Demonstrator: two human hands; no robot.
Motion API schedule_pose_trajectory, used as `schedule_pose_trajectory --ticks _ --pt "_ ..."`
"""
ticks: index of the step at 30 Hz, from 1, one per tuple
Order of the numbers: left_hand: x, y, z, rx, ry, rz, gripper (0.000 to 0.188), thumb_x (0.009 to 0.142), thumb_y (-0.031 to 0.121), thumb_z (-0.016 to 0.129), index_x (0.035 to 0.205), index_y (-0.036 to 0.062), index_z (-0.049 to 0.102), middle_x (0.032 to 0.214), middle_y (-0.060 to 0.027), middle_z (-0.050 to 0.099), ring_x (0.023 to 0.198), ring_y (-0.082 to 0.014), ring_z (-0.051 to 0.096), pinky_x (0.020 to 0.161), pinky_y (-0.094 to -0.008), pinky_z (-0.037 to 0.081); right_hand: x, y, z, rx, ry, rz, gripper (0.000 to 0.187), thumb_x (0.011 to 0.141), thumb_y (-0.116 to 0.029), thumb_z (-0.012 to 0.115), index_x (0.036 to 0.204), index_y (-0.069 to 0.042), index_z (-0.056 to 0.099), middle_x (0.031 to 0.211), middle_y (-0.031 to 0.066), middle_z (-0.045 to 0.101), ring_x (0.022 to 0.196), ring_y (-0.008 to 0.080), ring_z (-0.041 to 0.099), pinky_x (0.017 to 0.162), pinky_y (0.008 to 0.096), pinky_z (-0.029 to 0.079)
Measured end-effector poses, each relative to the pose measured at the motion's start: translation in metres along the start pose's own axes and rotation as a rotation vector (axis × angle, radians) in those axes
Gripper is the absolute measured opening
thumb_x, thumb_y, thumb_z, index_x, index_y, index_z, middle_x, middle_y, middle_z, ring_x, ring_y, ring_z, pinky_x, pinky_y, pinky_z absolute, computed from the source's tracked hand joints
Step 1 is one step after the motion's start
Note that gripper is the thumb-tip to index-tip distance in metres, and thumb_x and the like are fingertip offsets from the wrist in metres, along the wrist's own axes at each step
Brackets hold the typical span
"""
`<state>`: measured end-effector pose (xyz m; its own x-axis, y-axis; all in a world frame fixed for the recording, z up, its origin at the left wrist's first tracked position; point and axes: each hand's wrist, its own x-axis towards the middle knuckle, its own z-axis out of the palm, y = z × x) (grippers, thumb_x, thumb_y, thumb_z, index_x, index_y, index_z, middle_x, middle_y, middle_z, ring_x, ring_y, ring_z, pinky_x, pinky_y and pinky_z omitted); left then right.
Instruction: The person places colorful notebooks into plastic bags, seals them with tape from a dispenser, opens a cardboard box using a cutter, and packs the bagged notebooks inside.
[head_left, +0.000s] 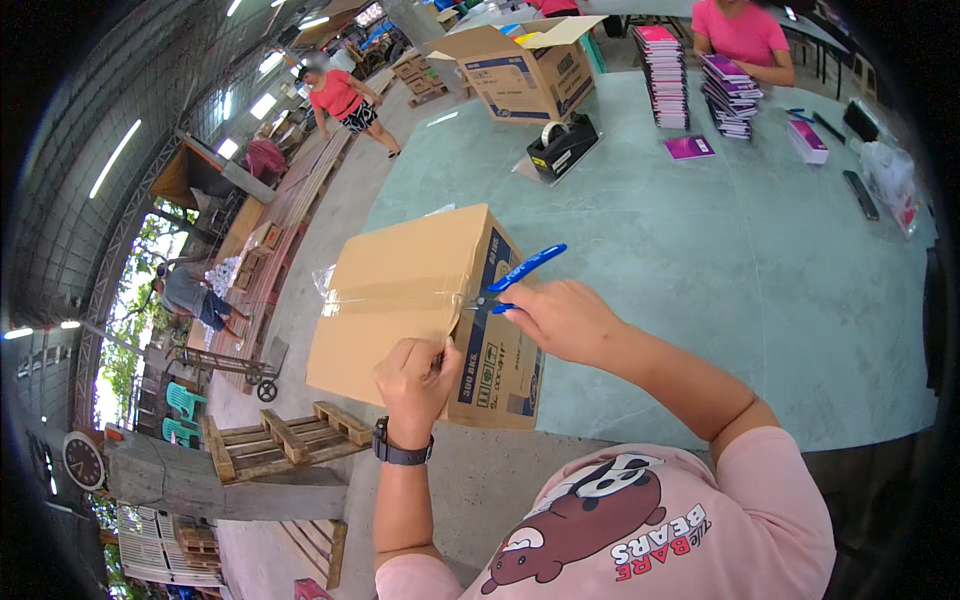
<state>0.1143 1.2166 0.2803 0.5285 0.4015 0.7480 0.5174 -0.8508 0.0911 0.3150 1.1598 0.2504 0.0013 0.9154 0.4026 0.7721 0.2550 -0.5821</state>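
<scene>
A brown cardboard box with dark blue printed bands lies closed near the table's left edge, clear tape running across its top seam. In my right hand is a pair of pliers with blue handles spread apart. Their metal jaws meet the box at the taped seam, by the top edge. My left hand is closed, its thumb and fingers pinched at that same edge, just nearer to me than the jaws. The flap edge there looks slightly lifted. A dark watch is on my left wrist.
The pale green table holds a black tape dispenser, an open carton, stacked booklets, a phone and a plastic bag. A person in pink sits opposite. Wooden pallets stand left.
</scene>
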Motion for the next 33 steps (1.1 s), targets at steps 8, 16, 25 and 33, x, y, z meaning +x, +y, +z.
schedule_pose_trajectory --ticks 8,16,25,33 --pt "0.002 0.004 0.003 -0.056 0.059 -0.031 0.013 0.064 -0.001 0.069 0.061 0.002 0.057 0.057 -0.0075 0.054 0.048 -0.0169 0.053 0.044 -0.0269 0.041 0.008 -0.004 -0.001 0.02 -0.025 -0.066 0.016 0.084 -0.023 0.053 0.088 -0.007 0.055 0.07 0.0147 0.061 0.066 0.0346 0.06 0.059 0.0451 0.048" --pt "0.002 0.007 -0.002 -0.043 -0.062 -0.137 0.014 0.059 0.001 0.068 0.063 0.0063 0.055 0.061 -0.0063 0.054 0.059 -0.0231 0.054 0.051 -0.033 0.044 0.056 -0.005 -0.05 -0.142 0.061 -0.371 0.017 0.079 -0.016 0.058 0.095 -0.011 0.061 0.083 0.0106 0.063 0.077 0.0307 0.06 0.066 0.041 0.047" --pt "-0.005 0.004 0.002 -0.117 0.155 -0.101 0.013 0.063 0.003 0.07 0.062 0.0044 0.058 0.06 -0.0065 0.058 0.053 -0.0202 0.056 0.048 -0.0291 0.045 0.226 -0.101 0.061 -0.505 -0.255 -0.64 0.013 0.071 -0.007 0.059 0.082 -0.01 0.066 0.081 0.0114 0.065 0.078 0.0287 0.063 0.064 0.0394 0.049" --pt "-0.007 0.004 0.0 -0.123 0.153 -0.111 0.013 0.059 0.003 0.069 0.062 0.0055 0.056 0.06 -0.0059 0.054 0.055 -0.0216 0.054 0.048 -0.0317 0.044 0.27 -0.152 0.12 -0.693 -0.285 -0.722 0.014 0.069 -0.01 0.061 0.08 -0.004 0.067 0.084 0.0117 0.066 0.08 0.0268 0.064 0.065 0.0376 0.051"
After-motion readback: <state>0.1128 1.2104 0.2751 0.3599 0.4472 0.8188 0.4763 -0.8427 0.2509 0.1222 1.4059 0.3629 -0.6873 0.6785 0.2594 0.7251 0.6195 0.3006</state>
